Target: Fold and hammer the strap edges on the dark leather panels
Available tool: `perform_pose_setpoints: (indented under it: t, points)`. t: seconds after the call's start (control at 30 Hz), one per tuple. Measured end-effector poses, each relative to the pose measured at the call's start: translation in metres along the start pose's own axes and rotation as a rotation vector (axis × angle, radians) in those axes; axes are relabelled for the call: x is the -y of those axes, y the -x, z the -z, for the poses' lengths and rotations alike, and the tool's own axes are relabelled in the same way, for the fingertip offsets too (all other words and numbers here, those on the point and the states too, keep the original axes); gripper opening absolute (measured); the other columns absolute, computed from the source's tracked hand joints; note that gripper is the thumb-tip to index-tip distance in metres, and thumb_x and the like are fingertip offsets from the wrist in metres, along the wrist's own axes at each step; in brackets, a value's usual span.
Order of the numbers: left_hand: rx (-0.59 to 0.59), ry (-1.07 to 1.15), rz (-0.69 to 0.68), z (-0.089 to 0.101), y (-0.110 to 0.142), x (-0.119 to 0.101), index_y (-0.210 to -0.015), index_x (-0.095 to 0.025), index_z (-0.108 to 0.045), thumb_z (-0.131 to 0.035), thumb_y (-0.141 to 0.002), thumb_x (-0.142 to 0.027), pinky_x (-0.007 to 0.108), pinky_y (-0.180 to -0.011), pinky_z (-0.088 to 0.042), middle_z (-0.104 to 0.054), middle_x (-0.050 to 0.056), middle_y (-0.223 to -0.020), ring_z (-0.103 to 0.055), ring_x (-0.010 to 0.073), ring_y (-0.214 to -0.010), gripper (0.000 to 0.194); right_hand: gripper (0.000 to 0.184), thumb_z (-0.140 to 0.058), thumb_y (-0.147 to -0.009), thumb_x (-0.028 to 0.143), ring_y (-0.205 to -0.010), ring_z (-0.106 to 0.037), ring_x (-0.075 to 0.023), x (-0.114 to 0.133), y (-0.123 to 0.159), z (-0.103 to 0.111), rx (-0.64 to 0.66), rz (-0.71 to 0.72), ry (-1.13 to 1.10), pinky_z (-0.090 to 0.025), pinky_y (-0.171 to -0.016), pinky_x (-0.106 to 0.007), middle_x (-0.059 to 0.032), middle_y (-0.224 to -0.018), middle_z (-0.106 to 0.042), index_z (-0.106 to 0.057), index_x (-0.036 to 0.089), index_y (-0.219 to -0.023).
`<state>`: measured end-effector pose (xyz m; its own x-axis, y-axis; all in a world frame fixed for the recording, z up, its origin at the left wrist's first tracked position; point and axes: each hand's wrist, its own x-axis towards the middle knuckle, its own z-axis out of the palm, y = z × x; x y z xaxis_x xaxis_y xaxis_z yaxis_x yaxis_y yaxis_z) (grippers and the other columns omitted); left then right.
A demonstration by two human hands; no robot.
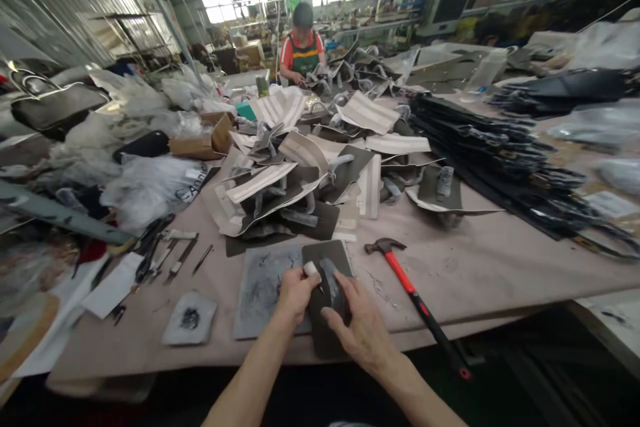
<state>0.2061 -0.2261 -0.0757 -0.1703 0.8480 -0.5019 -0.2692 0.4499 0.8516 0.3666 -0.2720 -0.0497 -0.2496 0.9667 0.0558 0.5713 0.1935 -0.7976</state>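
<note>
My left hand [294, 295] is closed round a small tool with a white end [312, 271], its point down near the panel; its exact kind is unclear. The dark grey-green panel [323, 337] lies partly over a grey, scuffed slab [265, 280]. A plastic-wrapped handle [332, 280] stands up from the panel. My right hand [364, 323] grips this handle from the right, with the thumb at its near end. Right of the hands lies a claw hammer [407, 283] with a red and black handle. A small grey block with black bits [190, 319] sits to the left.
A heap of similar panels [300, 167] covers the table's middle. Black straps [490, 147] are piled at right, plastic bags [150, 187] and a cardboard box [205, 137] at left. Slim hand tools [181, 255] lie left of the slab. Another person [303, 53] works across the table.
</note>
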Motion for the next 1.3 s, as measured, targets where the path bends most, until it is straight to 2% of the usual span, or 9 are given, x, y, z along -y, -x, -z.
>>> perform_pose_setpoints:
  t: [0.13, 0.27, 0.4, 0.47, 0.57, 0.7, 0.87, 1.03, 1.3]
  points:
    - [0.009, -0.119, -0.005, 0.009, 0.007, -0.005, -0.079, -0.011, -0.071, -0.072, -0.065, -0.022, 0.023, -0.056, -0.046, -0.071, 0.004, -0.068, -0.061, 0.0150, -0.058, 0.018, 0.056, -0.049, -0.094, 0.035, -0.109, -0.065, -0.0288, -0.002, -0.003, -0.015, 0.072, -0.030, 0.074, -0.054, -0.093, -0.046, -0.0175, -0.125, -0.061, -0.043, 0.015, -0.145]
    - [0.065, -0.408, -0.094, 0.027, 0.023, -0.017, -0.074, -0.014, -0.070, -0.067, -0.067, -0.016, 0.024, -0.057, -0.043, -0.070, 0.004, -0.067, -0.060, 0.0166, -0.060, 0.008, 0.057, -0.042, -0.096, 0.033, -0.107, -0.069, -0.0312, -0.002, 0.004, -0.026, 0.180, -0.090, 0.104, -0.055, -0.090, -0.047, -0.0191, -0.128, -0.066, -0.037, 0.014, -0.149]
    - [-0.062, -0.652, -0.303, 0.037, 0.025, -0.034, -0.067, -0.017, -0.068, -0.070, -0.068, -0.015, 0.024, -0.061, -0.042, -0.068, 0.002, -0.066, -0.058, 0.0166, -0.064, 0.003, 0.057, -0.037, -0.100, 0.038, -0.098, -0.073, -0.0325, 0.007, 0.006, -0.031, 0.238, -0.203, 0.102, -0.055, -0.084, -0.046, -0.0195, -0.114, -0.072, -0.035, 0.011, -0.150]
    - [-0.062, -0.612, -0.352, 0.031, 0.014, -0.038, -0.071, -0.017, -0.068, -0.070, -0.071, -0.019, 0.024, -0.062, -0.043, -0.068, 0.002, -0.069, -0.059, 0.0162, -0.066, 0.003, 0.060, -0.038, -0.100, 0.039, -0.095, -0.073, -0.0317, 0.012, 0.005, -0.034, 0.247, -0.240, 0.091, -0.055, -0.081, -0.043, -0.0184, -0.106, -0.074, -0.030, 0.011, -0.153]
    - [0.031, -0.355, -0.339, 0.015, -0.014, -0.034, -0.082, -0.016, -0.070, -0.071, -0.074, -0.025, 0.025, -0.068, -0.049, -0.072, 0.003, -0.076, -0.065, 0.0170, -0.071, 0.012, 0.062, -0.040, -0.099, 0.038, -0.095, -0.073, -0.0324, 0.017, 0.003, -0.038, 0.262, -0.257, 0.095, -0.053, -0.081, -0.043, -0.0197, -0.106, -0.074, -0.030, 0.010, -0.153]
    - [0.091, -0.092, -0.385, 0.000, -0.042, -0.017, -0.106, -0.017, -0.066, -0.076, -0.072, -0.026, 0.028, -0.078, -0.054, -0.076, 0.005, -0.086, -0.072, 0.0189, -0.081, 0.036, 0.062, -0.040, -0.099, 0.042, -0.097, -0.072, -0.0338, 0.016, 0.000, -0.032, 0.300, -0.260, 0.057, -0.052, -0.083, -0.045, -0.0208, -0.106, -0.073, -0.034, 0.009, -0.152]
    - [0.074, -0.085, -0.454, 0.004, -0.044, -0.004, -0.101, -0.017, -0.062, -0.076, -0.077, -0.032, 0.033, -0.087, -0.056, -0.076, 0.007, -0.090, -0.074, 0.0203, -0.087, 0.032, 0.068, -0.047, -0.096, 0.046, -0.102, -0.070, -0.0305, 0.011, -0.003, -0.021, 0.325, -0.267, -0.063, -0.050, -0.088, -0.042, -0.0184, -0.110, -0.073, -0.032, 0.013, -0.154]
    - [0.069, -0.117, -0.494, 0.010, -0.043, -0.005, -0.099, -0.016, -0.063, -0.074, -0.080, -0.034, 0.032, -0.086, -0.057, -0.076, 0.006, -0.090, -0.073, 0.0196, -0.086, 0.028, 0.066, -0.042, -0.098, 0.044, -0.107, -0.069, -0.0338, 0.010, -0.002, -0.023, 0.344, -0.240, 0.045, -0.049, -0.091, -0.046, -0.0233, -0.121, -0.069, -0.033, 0.010, -0.154]
    - [0.107, -0.147, -0.482, 0.015, -0.043, -0.003, -0.099, -0.017, -0.064, -0.073, -0.080, -0.031, 0.033, -0.086, -0.056, -0.076, 0.007, -0.088, -0.073, 0.0201, -0.085, 0.025, 0.065, -0.040, -0.099, 0.046, -0.098, -0.072, -0.0335, 0.013, -0.002, -0.027, 0.332, -0.274, 0.093, -0.050, -0.085, -0.043, -0.0216, -0.109, -0.073, -0.035, 0.010, -0.153]
